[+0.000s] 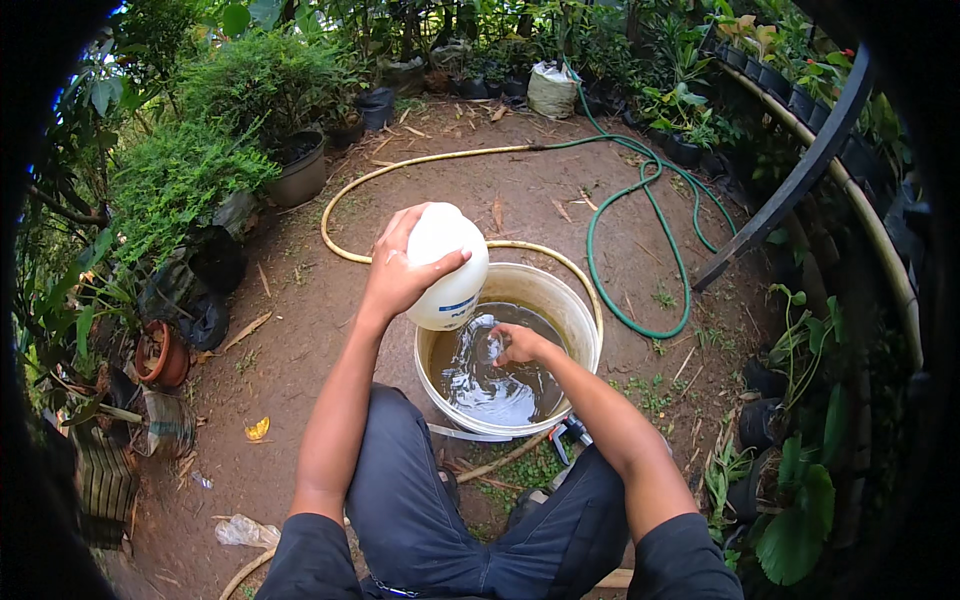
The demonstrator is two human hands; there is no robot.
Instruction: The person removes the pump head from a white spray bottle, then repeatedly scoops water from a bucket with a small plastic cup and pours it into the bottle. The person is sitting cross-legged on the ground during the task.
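Note:
My left hand (397, 274) grips a white plastic bottle (448, 244) with blue print. It is held over the left part of a white plastic bucket (587, 360); its mouth is not plainly visible. Brownish water (517, 401) with ripples lies inside the bucket. My right hand (520, 346) reaches in over the bucket's right rim. Its fingers are closed on what looks like a small clear plastic cup (490, 349) at the water surface; glare blurs its outline. The bucket stands on bare soil in front of my knees.
A yellow hose (420, 160) curves behind the bucket and joins a looped green hose (592, 240). By my right knee lies a hose nozzle (571, 431). A dark slanted post (795, 180) rises at right. Potted plants (298, 172), a white sack (553, 91) and a terracotta pot (155, 354) border the ground.

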